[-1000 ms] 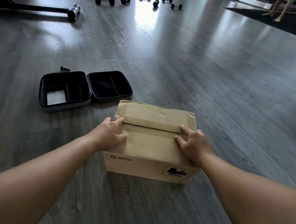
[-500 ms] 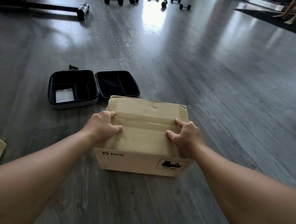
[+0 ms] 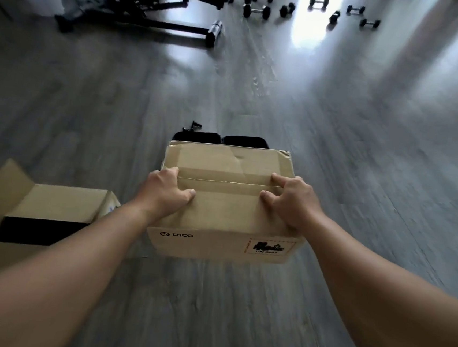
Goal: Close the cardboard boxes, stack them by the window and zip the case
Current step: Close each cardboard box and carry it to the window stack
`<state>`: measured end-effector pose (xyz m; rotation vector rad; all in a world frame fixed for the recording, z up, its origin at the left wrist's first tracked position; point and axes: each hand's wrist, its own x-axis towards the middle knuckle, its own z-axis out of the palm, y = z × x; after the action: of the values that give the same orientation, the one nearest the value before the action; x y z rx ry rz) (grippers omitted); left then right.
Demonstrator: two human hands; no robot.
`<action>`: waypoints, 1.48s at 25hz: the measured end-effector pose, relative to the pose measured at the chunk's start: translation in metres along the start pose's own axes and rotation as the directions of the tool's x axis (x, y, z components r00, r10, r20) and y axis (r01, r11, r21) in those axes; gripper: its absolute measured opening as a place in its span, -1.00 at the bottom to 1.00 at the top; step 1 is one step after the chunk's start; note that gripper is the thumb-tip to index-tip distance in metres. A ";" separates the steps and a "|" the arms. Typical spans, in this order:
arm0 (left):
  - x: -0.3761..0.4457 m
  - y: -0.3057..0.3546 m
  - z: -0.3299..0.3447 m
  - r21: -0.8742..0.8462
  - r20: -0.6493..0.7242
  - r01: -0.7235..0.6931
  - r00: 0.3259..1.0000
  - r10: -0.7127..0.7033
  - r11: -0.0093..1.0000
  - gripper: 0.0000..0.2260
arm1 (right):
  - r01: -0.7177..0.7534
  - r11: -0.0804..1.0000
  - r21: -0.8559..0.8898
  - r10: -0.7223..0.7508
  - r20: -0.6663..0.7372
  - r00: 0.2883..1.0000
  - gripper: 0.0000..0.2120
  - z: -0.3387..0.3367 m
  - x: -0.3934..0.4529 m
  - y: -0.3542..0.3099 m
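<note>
Head view: closed box [image 3: 226, 201] sat in the middle, top flaps folded flat and meeting at a seam, "PICO" print and a label on the near side. Whether it touched the floor [image 3: 363, 158] I could not tell. Left hand [image 3: 166, 192] gripped the box's left top edge, thumb lying on the near flap, fingers curled over the side. Right hand [image 3: 292, 201] gripped the right top edge the same way, thumb on the flap, fingers bent at the seam. Box sat between both hands. Second box [image 3: 51, 206], flaps up and open, stood just left of the left forearm. Black case [image 3: 220, 138] lay open right behind the closed box, mostly hidden by it. Dumbbells [image 3: 294, 7] and a bench frame [image 3: 143, 5] far back. Picture blurry.
</note>
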<state>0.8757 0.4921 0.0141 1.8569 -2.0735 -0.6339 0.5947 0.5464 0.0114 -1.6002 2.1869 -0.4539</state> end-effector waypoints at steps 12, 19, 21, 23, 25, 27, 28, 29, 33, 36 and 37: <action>-0.223 0.047 -0.352 -0.040 -0.237 0.382 0.894 -0.380 0.923 -0.55 | 0.387 0.922 0.029 -0.384 0.205 0.900 -0.39 -0.217 -0.132 -0.287; -0.440 0.003 -0.482 -0.151 -0.364 0.562 0.734 -0.574 0.814 -0.44 | 0.676 0.736 0.029 -0.631 0.391 0.670 -0.30 -0.246 -0.290 -0.443; -0.514 -0.018 -0.512 -0.178 -0.408 0.601 0.675 -0.614 0.779 -0.41 | 0.731 0.680 0.059 -0.683 0.414 0.602 -0.28 -0.241 -0.352 -0.488; -0.590 -0.041 -0.536 -0.191 -0.439 0.634 0.628 -0.643 0.750 -0.41 | 0.778 0.623 0.080 -0.724 0.437 0.534 -0.26 -0.232 -0.416 -0.530; -0.655 -0.057 -0.554 -0.230 -0.450 0.668 0.572 -0.686 0.708 -0.40 | 0.811 0.577 0.098 -0.746 0.468 0.474 -0.26 -0.220 -0.471 -0.564; -0.726 -0.075 -0.574 -0.272 -0.464 0.710 0.494 -0.735 0.649 -0.43 | 0.849 0.513 0.127 -0.770 0.505 0.390 -0.26 -0.204 -0.535 -0.601; -0.759 -0.085 -0.583 -0.287 -0.469 0.727 0.462 -0.753 0.624 -0.46 | 0.864 0.482 0.147 -0.782 0.518 0.348 -0.26 -0.195 -0.565 -0.618; -0.791 -0.096 -0.590 -0.301 -0.476 0.745 0.423 -0.771 0.595 -0.49 | 0.876 0.450 0.173 -0.792 0.531 0.302 -0.26 -0.186 -0.594 -0.635; -0.894 -0.141 -0.617 -0.324 -0.485 0.841 0.246 -0.839 0.434 -0.51 | 0.896 0.358 0.261 -0.800 0.582 0.150 -0.24 -0.143 -0.693 -0.701; -0.944 -0.184 -0.638 -0.334 -0.476 0.872 0.172 -0.863 0.359 -0.51 | 0.909 0.287 0.301 -0.797 0.602 0.052 -0.23 -0.105 -0.745 -0.754; -0.959 -0.201 -0.647 -0.343 -0.477 0.878 0.143 -0.867 0.334 -0.51 | 0.912 0.260 0.317 -0.796 0.605 0.016 -0.23 -0.090 -0.762 -0.776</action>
<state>1.4896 1.3394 0.5458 2.7170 -0.3632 -0.1217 1.3993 1.0475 0.5514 -2.5523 0.4074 0.0937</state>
